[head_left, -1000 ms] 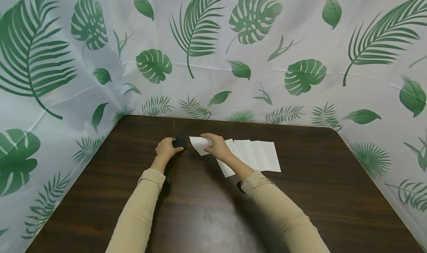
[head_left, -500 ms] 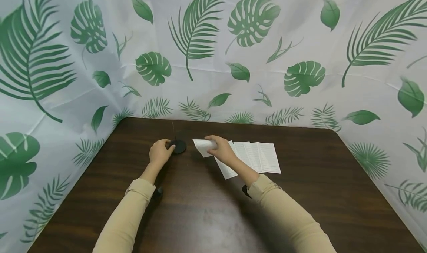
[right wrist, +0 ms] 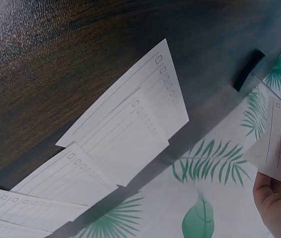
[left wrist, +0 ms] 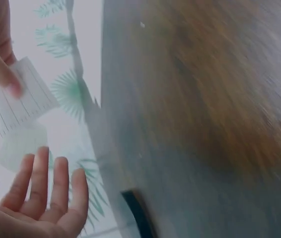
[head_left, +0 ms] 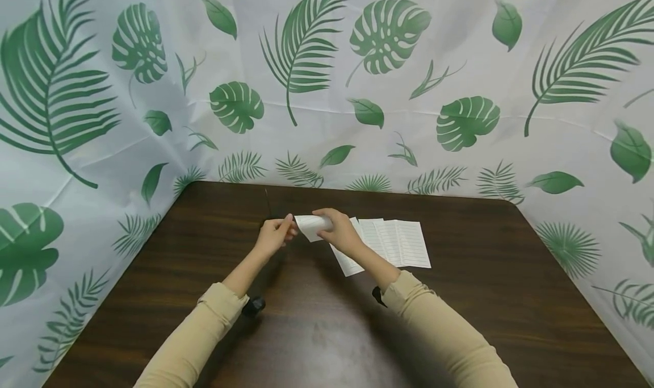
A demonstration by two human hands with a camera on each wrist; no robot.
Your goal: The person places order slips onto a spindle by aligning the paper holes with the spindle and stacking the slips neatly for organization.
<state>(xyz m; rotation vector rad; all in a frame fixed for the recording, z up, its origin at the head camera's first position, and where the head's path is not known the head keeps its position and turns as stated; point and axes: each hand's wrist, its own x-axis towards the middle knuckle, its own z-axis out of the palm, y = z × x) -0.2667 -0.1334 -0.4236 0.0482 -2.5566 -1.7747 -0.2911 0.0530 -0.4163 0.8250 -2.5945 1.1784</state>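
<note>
My right hand point(head_left: 341, 232) pinches a small lined checklist sheet point(head_left: 309, 228) between thumb and fingers, raised over the table and bent. In the right wrist view the sheet point(right wrist: 275, 136) shows rows with small checkboxes. My left hand point(head_left: 272, 239) is just left of it; in the left wrist view its fingers point(left wrist: 60, 183) are spread and hold nothing, with a gap to the sheet. Behind this hand stands a paper spike, its thin upright rod point(head_left: 268, 201) showing while its round black base is mostly hidden. That black base point(right wrist: 248, 69) shows in the right wrist view.
Several more lined checklist sheets point(head_left: 411, 245) lie overlapping in a fan to the right of my right hand. The dark wooden table point(head_left: 485, 297) meets a white leaf-printed cloth point(head_left: 398, 92) at its back edge.
My left hand has let go of the spike's black base, drawn back left, then come right up close to the sheet. My right hand has shifted slightly right, still pinching the sheet.
</note>
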